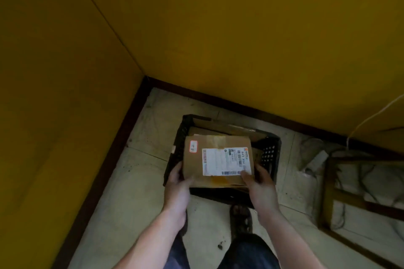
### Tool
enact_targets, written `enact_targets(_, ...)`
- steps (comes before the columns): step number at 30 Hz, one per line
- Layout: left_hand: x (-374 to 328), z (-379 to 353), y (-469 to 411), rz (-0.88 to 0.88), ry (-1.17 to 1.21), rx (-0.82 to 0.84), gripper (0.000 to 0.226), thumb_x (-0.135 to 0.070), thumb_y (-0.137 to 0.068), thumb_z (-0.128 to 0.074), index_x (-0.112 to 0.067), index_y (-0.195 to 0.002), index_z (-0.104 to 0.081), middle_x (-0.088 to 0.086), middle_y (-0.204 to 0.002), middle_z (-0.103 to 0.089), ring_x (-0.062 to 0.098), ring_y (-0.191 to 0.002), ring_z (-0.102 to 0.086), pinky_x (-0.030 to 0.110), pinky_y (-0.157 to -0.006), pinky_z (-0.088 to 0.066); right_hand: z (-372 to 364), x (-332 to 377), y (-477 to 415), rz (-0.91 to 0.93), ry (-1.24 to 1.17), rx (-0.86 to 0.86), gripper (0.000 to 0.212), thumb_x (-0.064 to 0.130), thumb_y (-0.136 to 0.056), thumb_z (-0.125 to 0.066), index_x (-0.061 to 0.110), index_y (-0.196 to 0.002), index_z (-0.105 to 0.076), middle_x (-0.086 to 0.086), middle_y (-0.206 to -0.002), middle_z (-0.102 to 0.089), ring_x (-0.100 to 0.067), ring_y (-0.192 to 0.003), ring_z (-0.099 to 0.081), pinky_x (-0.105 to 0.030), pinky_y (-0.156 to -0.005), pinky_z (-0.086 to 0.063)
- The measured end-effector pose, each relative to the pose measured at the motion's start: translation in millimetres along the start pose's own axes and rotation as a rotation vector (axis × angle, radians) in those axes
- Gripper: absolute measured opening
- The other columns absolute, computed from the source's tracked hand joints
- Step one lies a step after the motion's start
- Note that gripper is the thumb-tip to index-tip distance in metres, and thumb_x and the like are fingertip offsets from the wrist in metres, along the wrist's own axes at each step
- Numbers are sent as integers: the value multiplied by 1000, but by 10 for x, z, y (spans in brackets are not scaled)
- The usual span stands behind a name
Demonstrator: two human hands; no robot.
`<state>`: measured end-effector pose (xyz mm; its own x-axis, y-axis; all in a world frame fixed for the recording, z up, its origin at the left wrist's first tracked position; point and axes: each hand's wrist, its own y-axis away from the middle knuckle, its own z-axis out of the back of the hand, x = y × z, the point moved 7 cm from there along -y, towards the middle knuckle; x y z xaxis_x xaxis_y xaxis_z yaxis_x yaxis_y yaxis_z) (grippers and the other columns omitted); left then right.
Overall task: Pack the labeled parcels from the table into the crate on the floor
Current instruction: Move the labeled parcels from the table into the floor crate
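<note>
Sitting on pale floor [140, 181], crate [271, 150] near yellow walls [240, 28]

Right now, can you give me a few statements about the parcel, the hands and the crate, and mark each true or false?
1. Both the left hand and the right hand hold the parcel. True.
2. The crate is red. False: it is black.
3. The parcel's white label faces up. True.
4. The crate holds nothing yet. False: other cardboard already lies in it.
5. The walls are blue. False: they are yellow.
</note>
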<state>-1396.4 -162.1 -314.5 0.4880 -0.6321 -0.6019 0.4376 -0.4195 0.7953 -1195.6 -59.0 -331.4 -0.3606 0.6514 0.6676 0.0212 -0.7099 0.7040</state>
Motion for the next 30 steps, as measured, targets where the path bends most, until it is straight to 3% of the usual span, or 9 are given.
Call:
enact_targets(6,264,-19,-1131,121,0,53,38,-12,-98,-54,-31,-130,-61,-1,-120,-71,19,-113,-64,45,-104,-47,-579,-570,-806,-108,-81,-2,27,22,-93,-63,40,-114,-65,19,-111,-69,-5,-106,-63,-18,-79,-48)
enact_targets(9,574,-79,-1760,153,-1,6,30,-12,-97,-55,-23,-124,-64,7,-119,-70,24,-110,-66,50,-102,-48,-763,-945,-1333,-145,-86,-33,29,14,-94,-61,36,-112,-66,13,-112,-70,-10,-106,-65,-28,-88,-53)
enact_targets(11,801,-140,-2112,196,-36,6,27,-26,-98,-56,-30,-124,-65,2,-118,-71,22,-109,-66,49,-99,-50,-864,-1186,-1665,-148,-75,-65,27,13,-94,-59,35,-110,-65,10,-111,-70,-12,-105,-65,-31,-89,-54)
enact_targets(15,1162,-237,-2773,206,-27,19,28,-27,-101,-52,-37,-125,-64,-5,-119,-70,16,-112,-64,43,-103,-48,-1017,-1473,-2192,-121,-53,-110,25,18,-94,-61,41,-104,-65,18,-102,-68,-2,-96,-64,-15,-69,-51)
enact_targets(20,1340,-228,-3378,195,-32,-63,21,-28,-100,-54,-38,-113,-67,-6,-111,-74,14,-107,-68,36,-99,-46,-1278,-1686,-2712,-110,-77,-74,33,12,-94,-61,25,-124,-61,4,-119,-65,-15,-108,-60,-31,-90,-52)
enact_targets(23,1350,-211,-3617,212,12,-125,30,-23,-100,-53,-33,-128,-61,-4,-118,-70,11,-107,-64,25,-79,-47,-1453,-1694,-2904,-95,-54,-52,33,17,-96,-60,26,-127,-59,5,-121,-63,-12,-105,-57,-28,-90,-50)
enact_targets(26,1351,-209,-3734,252,96,-123,43,-9,-97,-52,-21,-138,-53,3,-124,-65,13,-105,-64,21,-67,-51,-1595,-1732,-2990,-128,-28,-11,33,15,-98,-57,24,-129,-58,2,-127,-63,-17,-113,-59,-36,-99,-50)
enact_targets(28,1342,-215,-3738,277,108,-92,40,-4,-93,-56,-14,-131,-58,7,-121,-67,15,-102,-66,21,-72,-56,-1600,-1741,-2988,-147,-6,12,32,14,-98,-55,23,-129,-58,2,-129,-62,-18,-114,-58,-35,-98,-50)
enact_targets(30,1326,-202,-3668,300,92,-51,34,-7,-91,-59,-12,-125,-62,8,-119,-69,18,-106,-66,27,-90,-56,-1528,-1724,-2912,-167,-18,7,30,12,-97,-55,23,-125,-57,3,-130,-58,-16,-110,-59,-28,-91,-50)
